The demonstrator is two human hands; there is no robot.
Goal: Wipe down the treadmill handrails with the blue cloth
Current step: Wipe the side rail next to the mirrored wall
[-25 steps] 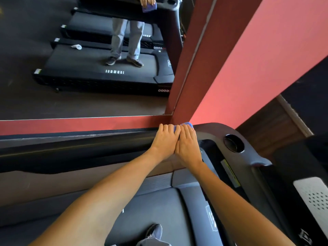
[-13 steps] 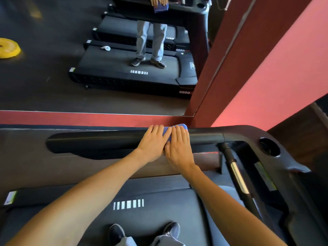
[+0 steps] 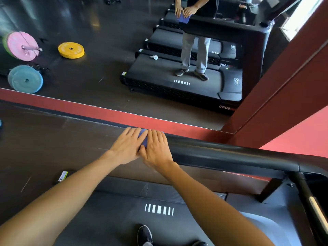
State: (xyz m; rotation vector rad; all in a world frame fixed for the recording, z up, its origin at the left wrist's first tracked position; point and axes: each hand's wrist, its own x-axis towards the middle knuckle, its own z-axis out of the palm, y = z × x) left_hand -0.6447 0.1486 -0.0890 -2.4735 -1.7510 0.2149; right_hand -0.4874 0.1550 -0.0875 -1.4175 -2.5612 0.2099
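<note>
The blue cloth (image 3: 143, 138) lies over the left end of the black treadmill handrail (image 3: 230, 155), which runs from the middle of the view to the right console corner. Side by side, my left hand (image 3: 126, 146) and my right hand (image 3: 157, 148) press flat on the cloth with fingers straight. Only a narrow strip of cloth shows between the two hands. The handrail's end is hidden under my hands.
A wall mirror (image 3: 159, 59) ahead reflects the treadmill and a person standing on it. Pink (image 3: 22, 46), yellow (image 3: 71, 50) and blue (image 3: 26, 79) weight plates show in it at left. The treadmill belt (image 3: 159, 210) lies below, an upright bar (image 3: 310, 197) at right.
Both hands have slid the cloth leftward along the handrail, from near the console corner to its left end. The view has swung left, bringing the weight plates into sight.
</note>
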